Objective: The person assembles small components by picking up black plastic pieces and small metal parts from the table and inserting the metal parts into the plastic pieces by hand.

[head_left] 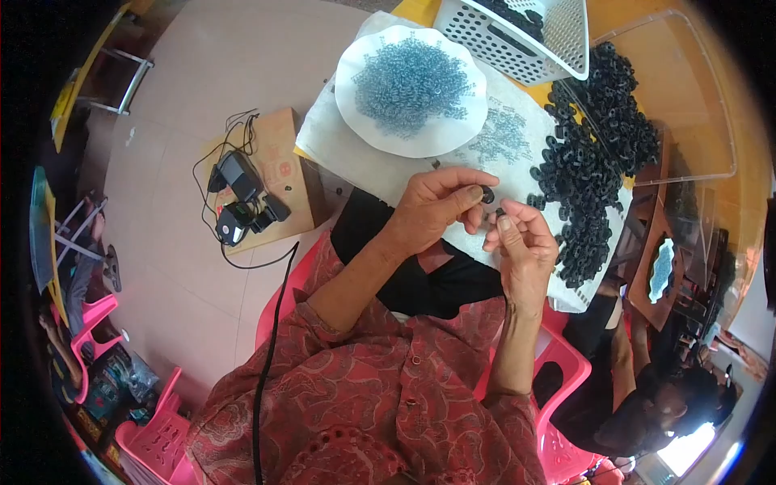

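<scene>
My left hand (440, 208) is closed, pinching a small black plastic part (487, 195) between thumb and forefinger. Close beside it, my right hand (524, 238) has its thumb and forefinger pressed together on a smaller dark piece (500, 212), mostly covered by the fingertips. Both hands hover over the near edge of a white cloth. Beyond them stands a white scalloped plate (352, 105) heaped with tiny metal coil springs (416, 85). More loose springs (505, 133) lie on the cloth right of the plate. A large pile of black plastic parts (578, 186) spreads to the right.
A white perforated basket (517, 52) with black parts stands at the back, beside a clear plastic lid or tray (687, 97). Electronic devices with cables (242, 194) rest on a cardboard box (295, 178) at left. Another person (638, 404) sits at right near pink chairs (566, 364).
</scene>
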`<act>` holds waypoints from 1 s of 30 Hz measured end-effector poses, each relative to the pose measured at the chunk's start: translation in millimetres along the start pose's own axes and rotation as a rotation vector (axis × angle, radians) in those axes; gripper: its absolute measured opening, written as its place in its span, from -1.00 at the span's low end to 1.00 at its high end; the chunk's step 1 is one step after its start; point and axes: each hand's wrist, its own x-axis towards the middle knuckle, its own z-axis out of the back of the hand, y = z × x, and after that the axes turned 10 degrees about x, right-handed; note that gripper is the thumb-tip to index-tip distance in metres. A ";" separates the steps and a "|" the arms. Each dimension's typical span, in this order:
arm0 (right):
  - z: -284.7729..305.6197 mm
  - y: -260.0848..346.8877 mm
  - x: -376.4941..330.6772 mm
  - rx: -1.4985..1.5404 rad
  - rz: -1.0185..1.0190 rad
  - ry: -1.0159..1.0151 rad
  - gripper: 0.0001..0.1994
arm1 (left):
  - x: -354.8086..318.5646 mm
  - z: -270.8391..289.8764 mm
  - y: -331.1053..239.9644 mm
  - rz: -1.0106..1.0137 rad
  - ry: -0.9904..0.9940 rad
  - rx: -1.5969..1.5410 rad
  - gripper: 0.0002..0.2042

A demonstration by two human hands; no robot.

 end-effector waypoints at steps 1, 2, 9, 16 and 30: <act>-2.1 0.9 -0.6 0.007 -0.009 -0.008 -0.84 | 0.0 0.6 0.2 0.019 0.007 -0.079 -0.79; -3.7 1.5 -1.0 0.009 -0.008 -0.007 -0.84 | 0.1 1.1 0.4 0.038 0.015 -0.158 -0.77; -6.1 2.6 -2.1 0.001 0.012 0.023 -0.85 | 0.1 4.2 1.0 0.041 0.032 -0.268 -0.76; -9.7 3.3 -2.9 0.039 0.027 0.019 -0.85 | -0.2 4.9 1.6 0.053 0.047 -0.309 -0.77; -6.2 3.2 -3.2 0.052 0.050 0.016 -0.85 | -1.9 -2.9 -0.3 0.116 0.072 -0.437 -0.78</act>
